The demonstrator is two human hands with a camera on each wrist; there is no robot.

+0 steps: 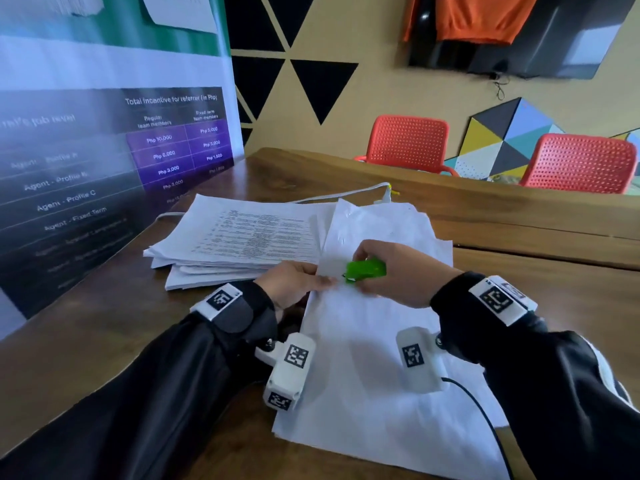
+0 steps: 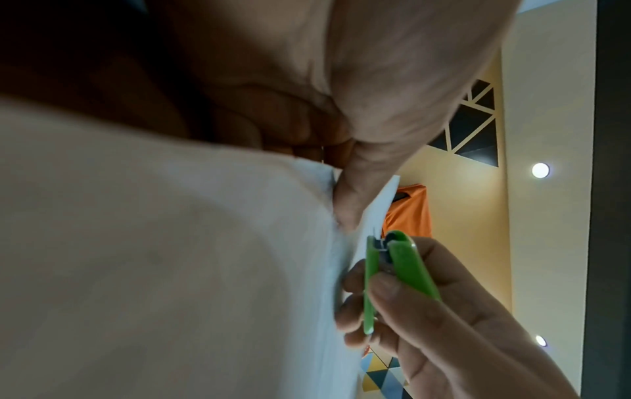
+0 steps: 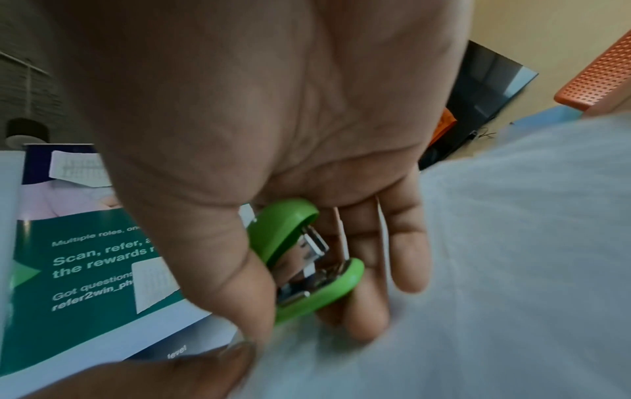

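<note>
A small green stapler (image 1: 366,270) (image 2: 396,272) (image 3: 307,259) is gripped in my right hand (image 1: 391,271) (image 3: 273,162), thumb on one arm and fingers on the other. Its mouth sits at the corner of a set of white sheets (image 1: 374,341) (image 2: 170,256) (image 3: 495,270) lying in front of me. My left hand (image 1: 294,284) (image 2: 358,194) pinches that same corner between thumb and fingers, right beside the stapler's mouth. The stapler's arms stand slightly apart in the right wrist view.
A stack of printed papers (image 1: 239,240) lies at the left on the wooden table (image 1: 519,220), with a white cable (image 1: 346,194) behind it. A printed banner (image 1: 104,150) stands close on the left. Two red chairs (image 1: 408,143) sit beyond the table's far edge.
</note>
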